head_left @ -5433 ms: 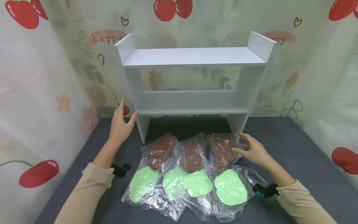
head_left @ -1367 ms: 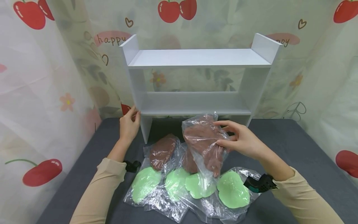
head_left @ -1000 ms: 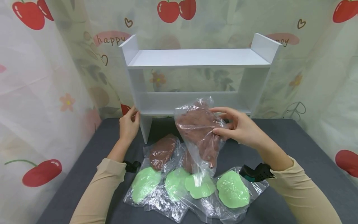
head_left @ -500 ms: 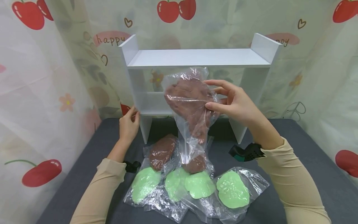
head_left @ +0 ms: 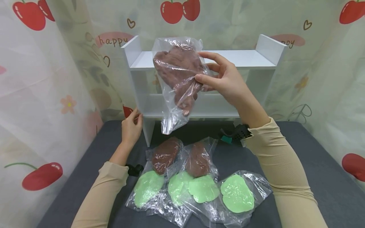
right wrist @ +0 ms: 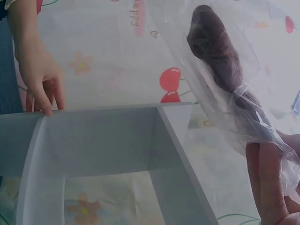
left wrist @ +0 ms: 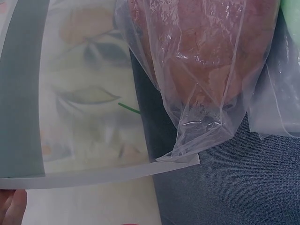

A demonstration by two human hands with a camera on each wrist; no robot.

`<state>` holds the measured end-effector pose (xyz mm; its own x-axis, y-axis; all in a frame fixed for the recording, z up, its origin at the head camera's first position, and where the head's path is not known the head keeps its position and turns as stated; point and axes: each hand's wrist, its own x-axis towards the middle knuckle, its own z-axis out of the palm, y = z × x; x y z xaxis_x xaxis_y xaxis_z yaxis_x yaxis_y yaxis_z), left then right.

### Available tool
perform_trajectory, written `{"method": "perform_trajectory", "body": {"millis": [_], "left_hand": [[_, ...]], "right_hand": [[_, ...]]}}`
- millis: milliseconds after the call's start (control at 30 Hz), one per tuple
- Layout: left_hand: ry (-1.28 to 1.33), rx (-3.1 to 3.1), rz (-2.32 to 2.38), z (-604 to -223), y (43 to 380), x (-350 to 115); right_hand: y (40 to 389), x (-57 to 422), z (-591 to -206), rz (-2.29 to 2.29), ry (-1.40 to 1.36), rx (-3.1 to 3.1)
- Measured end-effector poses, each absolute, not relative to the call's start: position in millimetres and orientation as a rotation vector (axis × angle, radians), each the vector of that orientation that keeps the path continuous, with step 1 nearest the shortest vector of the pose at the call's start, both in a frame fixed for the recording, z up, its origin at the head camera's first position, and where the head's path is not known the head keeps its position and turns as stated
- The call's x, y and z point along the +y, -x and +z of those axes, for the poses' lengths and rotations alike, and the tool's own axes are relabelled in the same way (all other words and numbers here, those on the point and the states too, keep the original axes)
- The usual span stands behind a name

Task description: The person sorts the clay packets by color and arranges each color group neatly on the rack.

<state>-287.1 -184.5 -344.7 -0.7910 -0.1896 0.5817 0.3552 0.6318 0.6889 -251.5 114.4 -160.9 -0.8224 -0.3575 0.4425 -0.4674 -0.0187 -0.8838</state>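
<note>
My right hand (head_left: pixel 225 76) holds up a clear plastic bag (head_left: pixel 181 72) with a brown, clay-like lump in it, thumb in front and fingers behind. The bag hangs in front of the white shelf (head_left: pixel 205 106), level with its upper boards. In the right wrist view, the lump (right wrist: pixel 218 51) rises thin and edge-on above the fingers. My left hand (head_left: pixel 131 128) grips the shelf's left side panel at middle-board height, its fingers curled against the edge. On the table lie two bagged brown lumps (head_left: pixel 166 155) and several bagged pale green flat pieces (head_left: pixel 237 193).
The shelf stands at the back of a dark grey table (head_left: pixel 296 152). Cherry-printed curtains (head_left: pixel 37 110) hang behind and at both sides. A loose cord (head_left: pixel 302 110) shows near the back right corner.
My right hand has taken the rightmost brown bag from the table and raised it, drifting left, to the upper boards. The left hand moved onto the shelf's side panel and has stayed there.
</note>
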Motion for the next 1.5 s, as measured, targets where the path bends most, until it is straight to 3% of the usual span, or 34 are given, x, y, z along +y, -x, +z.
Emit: {"method": "perform_trajectory", "body": {"millis": [433, 933, 1167, 1500], "left_hand": [[0.152, -2.207, -1.112, -347.0, 286.9, -186.0], [0.171, -2.21, -1.093, -346.7, 286.0, -185.3], [0.189, -2.193, -1.074, -348.0, 286.4, -185.4], [0.156, -2.206, -1.08, -346.1, 285.3, -184.6]], "right_hand": [[276.9, 78.0, -136.9, 2.253, -0.682, -1.984], [299.5, 35.6, -132.4, 2.198, -0.454, -2.2], [302.2, 29.6, -132.5, 2.215, -0.491, -2.18], [303.0, 25.3, -139.5, 1.893, -0.601, -2.304]]}}
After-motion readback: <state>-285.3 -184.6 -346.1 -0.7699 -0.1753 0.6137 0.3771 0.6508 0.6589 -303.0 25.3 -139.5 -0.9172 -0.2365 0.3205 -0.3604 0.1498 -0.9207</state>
